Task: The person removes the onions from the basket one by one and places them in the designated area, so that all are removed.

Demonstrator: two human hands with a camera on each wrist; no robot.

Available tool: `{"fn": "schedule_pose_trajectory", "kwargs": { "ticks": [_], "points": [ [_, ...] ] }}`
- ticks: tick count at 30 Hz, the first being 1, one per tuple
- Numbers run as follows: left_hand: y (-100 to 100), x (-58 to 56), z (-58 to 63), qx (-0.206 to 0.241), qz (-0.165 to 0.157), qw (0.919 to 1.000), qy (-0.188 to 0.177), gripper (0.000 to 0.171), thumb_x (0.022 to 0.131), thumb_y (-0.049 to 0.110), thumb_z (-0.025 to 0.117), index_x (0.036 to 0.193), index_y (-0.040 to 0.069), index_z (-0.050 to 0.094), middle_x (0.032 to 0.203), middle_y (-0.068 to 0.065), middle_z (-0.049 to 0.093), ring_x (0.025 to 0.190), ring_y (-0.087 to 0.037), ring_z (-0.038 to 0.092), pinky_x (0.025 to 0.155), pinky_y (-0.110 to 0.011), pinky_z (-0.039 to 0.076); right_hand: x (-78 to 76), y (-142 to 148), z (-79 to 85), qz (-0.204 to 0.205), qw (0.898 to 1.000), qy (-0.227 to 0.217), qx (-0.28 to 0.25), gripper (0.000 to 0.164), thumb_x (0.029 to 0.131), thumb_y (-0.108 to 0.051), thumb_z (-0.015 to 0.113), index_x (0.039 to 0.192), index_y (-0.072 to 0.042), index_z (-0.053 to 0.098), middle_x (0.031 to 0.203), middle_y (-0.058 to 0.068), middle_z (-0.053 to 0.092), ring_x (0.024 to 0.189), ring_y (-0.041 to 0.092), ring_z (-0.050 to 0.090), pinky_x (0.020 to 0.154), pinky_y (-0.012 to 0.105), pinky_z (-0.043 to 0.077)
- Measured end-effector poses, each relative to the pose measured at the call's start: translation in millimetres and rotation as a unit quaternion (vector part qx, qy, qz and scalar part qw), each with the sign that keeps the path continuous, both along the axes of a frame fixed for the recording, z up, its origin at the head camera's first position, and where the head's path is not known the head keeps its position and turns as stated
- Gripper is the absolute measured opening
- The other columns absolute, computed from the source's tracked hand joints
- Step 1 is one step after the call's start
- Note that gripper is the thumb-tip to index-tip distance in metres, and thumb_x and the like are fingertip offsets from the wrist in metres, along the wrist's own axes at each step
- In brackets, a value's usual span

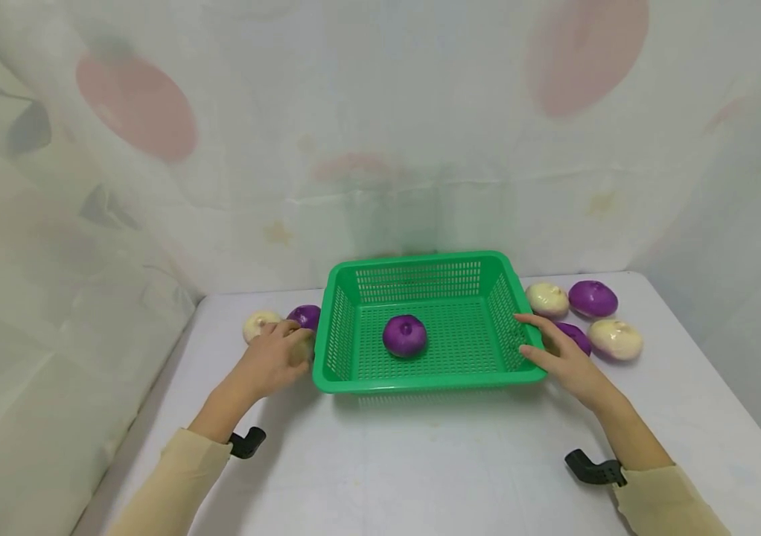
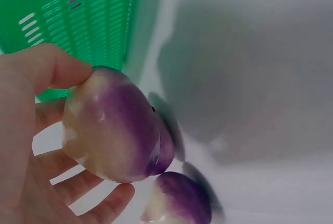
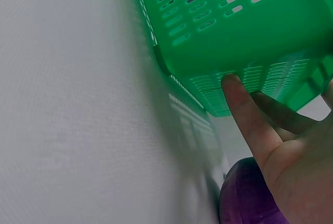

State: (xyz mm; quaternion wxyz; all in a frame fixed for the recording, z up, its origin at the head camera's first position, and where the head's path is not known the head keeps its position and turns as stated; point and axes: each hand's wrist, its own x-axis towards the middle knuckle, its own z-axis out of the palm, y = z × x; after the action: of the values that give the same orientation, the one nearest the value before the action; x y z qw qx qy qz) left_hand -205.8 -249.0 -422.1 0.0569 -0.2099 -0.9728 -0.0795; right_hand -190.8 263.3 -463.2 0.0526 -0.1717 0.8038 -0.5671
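My left hand [image 1: 272,365] is just left of the green plastic basket [image 1: 421,385], holding a glossy purple-and-white turnip [image 2: 112,130] between thumb and fingers. The left wrist view shows the thumb on its upper side and the fingers spread below and behind it. Beside it lie a white-looking turnip [image 1: 260,324] and a purple one [image 1: 304,316]. One purple turnip [image 1: 404,336] sits inside the basket. Over at the basket's right rim, my right hand [image 1: 571,368] rests with extended, spread fingers, and its fingertips touch the basket.
Right of the basket lie several turnips: a pale one [image 1: 547,299], a purple one [image 1: 593,298], another pale one [image 1: 615,339], and a purple one [image 1: 575,337] partly behind my right hand. A white cloth covers the table [image 1: 421,461]. A printed curtain [image 1: 407,134] hangs behind.
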Motion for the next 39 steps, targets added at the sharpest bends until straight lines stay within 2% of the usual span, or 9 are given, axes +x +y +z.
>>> {"fn": "schedule_pose_trajectory", "kwargs": {
  "ticks": [8,10,12,14,17,19,21,31,39],
  "points": [
    [-2,1.0,-14.6,-0.002,-0.021,0.9997,0.009,0.050,0.089,0.029,0.074,0.130,0.002,0.065,0.125,-0.023,0.060,0.115,-0.048,0.054,0.098,-0.063,0.046,0.1,0,-0.7,0.000,1.000,-0.002,0.000,0.056,0.106,-0.024,0.057,0.156,-0.010,0.036,0.165,0.017,0.022,0.153,0.040,0.009,0.116,0.066,0.014],
    [-3,0.8,-18.1,-0.004,-0.024,0.9997,0.009,0.049,0.088,0.029,0.075,0.128,0.002,0.065,0.123,-0.023,0.060,0.114,-0.048,0.055,0.097,-0.062,0.047,0.2,0,-0.6,0.000,1.000,-0.001,0.005,0.056,0.106,-0.024,0.057,0.156,-0.011,0.036,0.165,0.016,0.022,0.153,0.039,0.011,0.117,0.061,0.016],
    [-4,0.3,-21.3,-0.005,-0.024,0.9996,0.013,0.047,0.088,0.027,0.075,0.127,0.002,0.066,0.122,-0.022,0.060,0.113,-0.048,0.055,0.096,-0.062,0.047,0.0,0,-0.7,-0.001,1.000,-0.001,0.010,0.056,0.106,-0.025,0.057,0.156,-0.012,0.036,0.164,0.015,0.023,0.153,0.038,0.012,0.120,0.050,0.020],
    [-5,-0.6,-23.5,-0.005,-0.024,0.9996,0.015,0.046,0.088,0.027,0.075,0.126,0.003,0.066,0.121,-0.021,0.060,0.113,-0.047,0.055,0.097,-0.061,0.047,-0.3,0,-0.8,-0.002,1.000,0.000,0.012,0.056,0.106,-0.025,0.057,0.156,-0.011,0.035,0.164,0.015,0.023,0.153,0.038,0.013,0.119,0.048,0.021],
    [-5,-1.8,-25.0,-0.005,-0.027,0.9994,0.020,0.045,0.088,0.026,0.075,0.125,0.002,0.066,0.120,-0.021,0.061,0.112,-0.045,0.056,0.098,-0.060,0.047,-0.9,1,-0.7,-0.003,1.000,0.000,0.010,0.056,0.106,-0.024,0.057,0.156,-0.010,0.036,0.165,0.017,0.022,0.152,0.040,0.012,0.120,0.055,0.019],
    [-5,-2.4,-24.2,-0.007,-0.029,0.9993,0.022,0.045,0.088,0.027,0.074,0.125,0.002,0.066,0.119,-0.020,0.061,0.112,-0.045,0.056,0.098,-0.059,0.047,-1.1,0,-0.4,-0.004,1.000,0.001,0.007,0.057,0.106,-0.024,0.058,0.155,-0.009,0.035,0.165,0.018,0.021,0.152,0.041,0.010,0.116,0.066,0.015],
    [-4,-3.1,-22.8,-0.008,-0.030,0.9993,0.022,0.046,0.089,0.028,0.074,0.125,0.001,0.066,0.119,-0.021,0.061,0.113,-0.044,0.056,0.099,-0.058,0.046,-1.1,0,-0.2,-0.004,1.000,0.000,0.008,0.057,0.105,-0.025,0.058,0.155,-0.009,0.035,0.165,0.018,0.020,0.152,0.042,0.010,0.115,0.069,0.014],
    [-1,-4.0,-10.5,0.005,-0.030,0.9995,0.004,0.042,0.093,0.028,0.070,0.126,0.002,0.066,0.122,-0.019,0.063,0.115,-0.040,0.057,0.101,-0.056,0.045,-0.9,0,0.2,-0.005,1.000,-0.002,0.008,0.057,0.106,-0.025,0.058,0.156,-0.011,0.036,0.165,0.017,0.021,0.153,0.040,0.011,0.115,0.068,0.015],
    [-4,-5.2,4.6,0.018,-0.005,0.9997,-0.018,0.035,0.095,0.019,0.064,0.128,0.007,0.067,0.127,-0.019,0.062,0.123,-0.042,0.054,0.102,-0.065,0.042,-1.1,0,0.7,-0.006,1.000,0.000,0.007,0.057,0.105,-0.025,0.058,0.155,-0.010,0.036,0.165,0.018,0.021,0.152,0.041,0.010,0.115,0.068,0.014]
  ]
}}
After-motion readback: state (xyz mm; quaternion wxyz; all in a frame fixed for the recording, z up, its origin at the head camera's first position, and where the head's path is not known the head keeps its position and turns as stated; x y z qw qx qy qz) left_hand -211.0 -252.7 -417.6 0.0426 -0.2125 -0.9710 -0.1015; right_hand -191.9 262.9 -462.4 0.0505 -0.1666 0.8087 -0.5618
